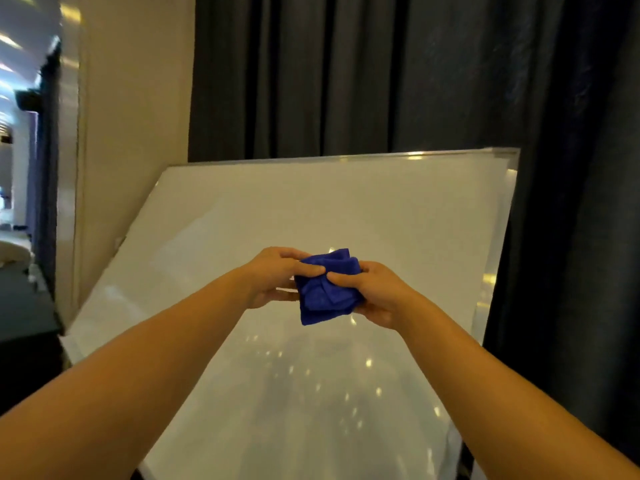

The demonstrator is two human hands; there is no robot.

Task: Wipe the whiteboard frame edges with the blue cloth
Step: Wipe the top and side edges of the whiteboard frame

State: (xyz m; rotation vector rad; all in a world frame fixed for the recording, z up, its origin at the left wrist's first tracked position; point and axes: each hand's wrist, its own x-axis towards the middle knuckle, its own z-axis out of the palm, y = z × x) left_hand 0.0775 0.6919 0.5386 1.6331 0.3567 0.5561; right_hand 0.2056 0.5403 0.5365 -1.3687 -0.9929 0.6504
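Blue cloth [327,287] bunched at centre, above a tilted whiteboard [398,216], well clear of its frame [346,157] at twelve o'clock. Soft, light, likely floppy; best pinched through the folds. Left hand [273,277] at nine o'clock and right hand [372,292] at three o'clock, both arms outstretched, thumbs on top, grasping the cloth together.

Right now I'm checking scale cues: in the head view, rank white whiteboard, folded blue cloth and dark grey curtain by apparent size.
1. dark grey curtain and white whiteboard: similar, unsure.
2. folded blue cloth, smallest.
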